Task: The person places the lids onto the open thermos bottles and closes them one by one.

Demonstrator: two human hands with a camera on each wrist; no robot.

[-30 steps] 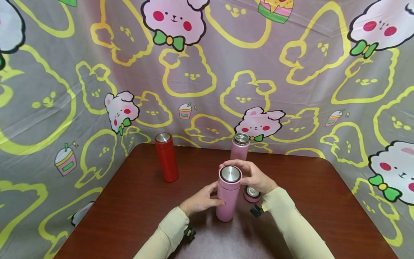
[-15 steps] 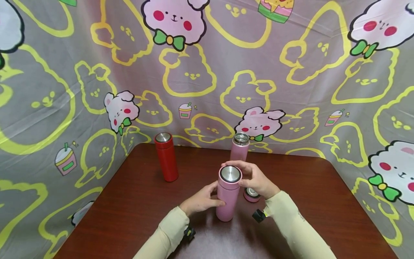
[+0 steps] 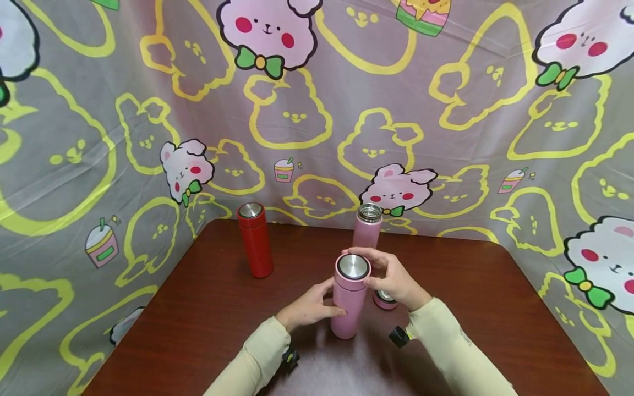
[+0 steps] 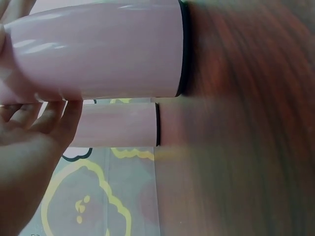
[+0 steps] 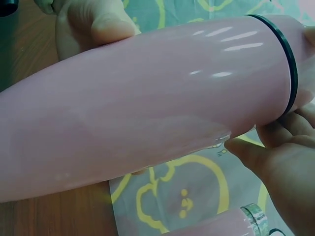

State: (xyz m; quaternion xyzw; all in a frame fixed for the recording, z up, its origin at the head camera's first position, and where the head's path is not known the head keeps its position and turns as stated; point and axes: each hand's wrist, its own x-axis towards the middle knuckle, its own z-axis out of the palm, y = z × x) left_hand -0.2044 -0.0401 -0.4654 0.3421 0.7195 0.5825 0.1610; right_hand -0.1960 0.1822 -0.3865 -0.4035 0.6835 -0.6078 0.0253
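Note:
A pink thermos [image 3: 348, 311] stands upright on the table, its lid [image 3: 354, 267] on, with a steel disc on top. My left hand [image 3: 308, 307] grips its body from the left, thumb across the front. Around the lid curl the fingers and thumb of my right hand [image 3: 398, 279]. In the left wrist view the thermos [image 4: 108, 49] reaches down to a black base, with the left hand [image 4: 29, 162] against it. The right wrist view has the right hand [image 5: 288, 162] at the lid end, past a dark ring. Part of the lid's far side is hidden.
Behind stands a second pink thermos [image 3: 367, 234], uncapped, its steel mouth showing. A loose pink lid [image 3: 384, 302] lies on the table, partly hidden by the right hand. A red thermos [image 3: 256, 250] with its lid on stands at the left. Patterned cloth [image 3: 307, 126] hangs behind the table.
My right hand has turned around the lid, its wrist and forearm swinging slightly right and down. The left hand and the held thermos keep their place.

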